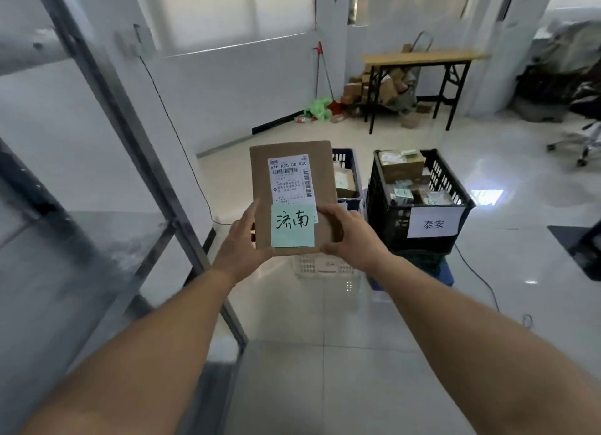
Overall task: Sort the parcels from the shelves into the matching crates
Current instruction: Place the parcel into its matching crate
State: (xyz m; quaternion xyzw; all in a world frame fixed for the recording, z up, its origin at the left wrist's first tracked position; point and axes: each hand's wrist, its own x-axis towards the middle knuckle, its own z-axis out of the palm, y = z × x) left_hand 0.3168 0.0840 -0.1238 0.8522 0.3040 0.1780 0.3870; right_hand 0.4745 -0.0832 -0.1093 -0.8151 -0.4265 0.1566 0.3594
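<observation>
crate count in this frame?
3. Black crate on the right, with a paper label; dark blue crate left of it, partly behind the parcel; white crate nearer, below the parcel. A blue shape at the black crate's foot may be a fourth.

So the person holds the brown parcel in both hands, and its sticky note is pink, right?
Not quite: the sticky note is pale green, not pink, as the head view shows. The person does hold the brown parcel with left hand and right hand.

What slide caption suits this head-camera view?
Left hand and right hand hold up a brown parcel bearing a green note, with a labelled black crate on the floor beyond.
</observation>
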